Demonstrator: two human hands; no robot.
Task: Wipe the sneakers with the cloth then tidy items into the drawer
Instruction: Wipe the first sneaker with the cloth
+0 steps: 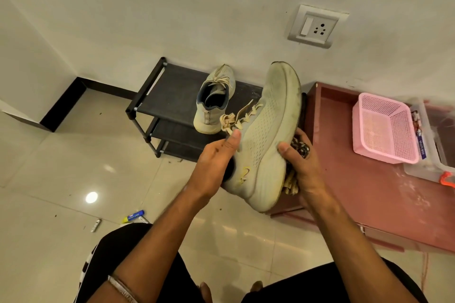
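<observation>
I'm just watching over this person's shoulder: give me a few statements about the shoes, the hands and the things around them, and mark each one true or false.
1. The left hand holds the raised sneaker at its opening. True.
2. The right hand presses a cloth against that sneaker's sole side. True.
3. The second sneaker lies on the floor. False: it stands on the top shelf of the black shoe rack.
4. The pink basket is full of shoes. False: it looks empty and sits on the reddish cabinet top.
5. A wall socket is mounted above the rack and cabinet. True.
</observation>
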